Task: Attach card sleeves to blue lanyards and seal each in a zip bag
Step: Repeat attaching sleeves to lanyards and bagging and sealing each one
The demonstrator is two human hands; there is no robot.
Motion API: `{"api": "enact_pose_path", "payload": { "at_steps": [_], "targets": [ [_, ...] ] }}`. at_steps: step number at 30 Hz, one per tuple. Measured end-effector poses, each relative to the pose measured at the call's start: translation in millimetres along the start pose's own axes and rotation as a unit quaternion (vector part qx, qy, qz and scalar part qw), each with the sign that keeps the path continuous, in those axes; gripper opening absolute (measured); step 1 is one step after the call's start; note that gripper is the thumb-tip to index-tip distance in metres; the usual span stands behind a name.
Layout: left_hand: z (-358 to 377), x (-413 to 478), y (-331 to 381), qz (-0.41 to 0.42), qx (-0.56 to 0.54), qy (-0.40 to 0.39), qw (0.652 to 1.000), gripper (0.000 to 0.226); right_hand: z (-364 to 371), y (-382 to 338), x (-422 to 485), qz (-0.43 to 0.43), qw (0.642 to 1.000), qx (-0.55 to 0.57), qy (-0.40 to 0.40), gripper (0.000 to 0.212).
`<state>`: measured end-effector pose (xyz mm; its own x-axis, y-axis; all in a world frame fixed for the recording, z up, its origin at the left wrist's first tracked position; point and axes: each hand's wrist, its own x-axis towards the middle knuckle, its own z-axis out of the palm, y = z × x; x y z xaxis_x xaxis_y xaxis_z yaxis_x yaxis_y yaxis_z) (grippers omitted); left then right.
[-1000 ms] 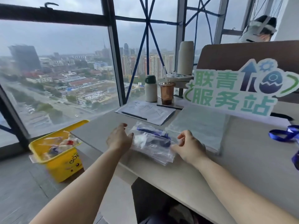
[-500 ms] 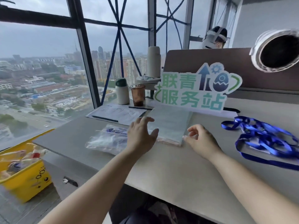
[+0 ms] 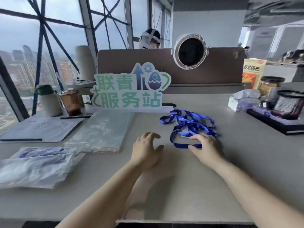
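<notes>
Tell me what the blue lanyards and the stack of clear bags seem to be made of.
Blue lanyards: flat fabric ribbon, probably woven polyester, with a slight sheen; they lie limp in loops. Stack of clear bags: thin glossy plastic film, translucent, catching window light.

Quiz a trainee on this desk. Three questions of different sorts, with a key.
1. True or false: the left hand grips the blue lanyards.
2. The right hand touches: A) the stack of clear bags, B) the blue lanyards, C) the left hand.
3. Fill in: from the person's seat, the stack of clear bags lies to the ___ of the blue lanyards.

Key: 1 false, the left hand holds nothing; 2 B; 3 left.
</notes>
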<state>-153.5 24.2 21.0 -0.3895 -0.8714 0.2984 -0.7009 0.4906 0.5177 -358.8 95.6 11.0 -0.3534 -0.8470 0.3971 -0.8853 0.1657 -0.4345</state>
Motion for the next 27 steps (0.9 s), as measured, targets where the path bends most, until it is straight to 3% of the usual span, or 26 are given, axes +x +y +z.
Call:
{"api": "enact_pose_path", "payload": {
  "at_steps": [5, 10, 13, 17, 20, 27],
  "targets": [
    [18, 10, -9, 0.013, 0.072, 0.013, 0.997, 0.044, 11, 10, 3, -0.056, 0.996, -0.071, -0.011, 0.033],
    [20, 15, -11, 0.023, 0.091, -0.002, 0.996, 0.048, 15, 13, 5, -0.073, 0.995, -0.064, -0.023, 0.028],
    [10, 15, -23, -0.043, 0.153, 0.045, 0.986, 0.060, 16, 14, 4, -0.071, 0.995, -0.065, -0.031, 0.030],
    [2, 14, -35, -0.129, 0.179, -0.015, 0.975, 0.070, 17, 14, 4, -0.060, 0.995, -0.063, -0.046, 0.032],
    [4, 11, -33, -0.122, 0.175, -0.039, 0.976, 0.067, 15, 11, 2, -0.056, 0.995, -0.065, -0.052, 0.032],
    [-17, 2, -30, -0.076, 0.174, 0.016, 0.982, 0.067, 6, -9, -2, -0.077, 0.995, -0.040, -0.049, 0.047]
  ]
}}
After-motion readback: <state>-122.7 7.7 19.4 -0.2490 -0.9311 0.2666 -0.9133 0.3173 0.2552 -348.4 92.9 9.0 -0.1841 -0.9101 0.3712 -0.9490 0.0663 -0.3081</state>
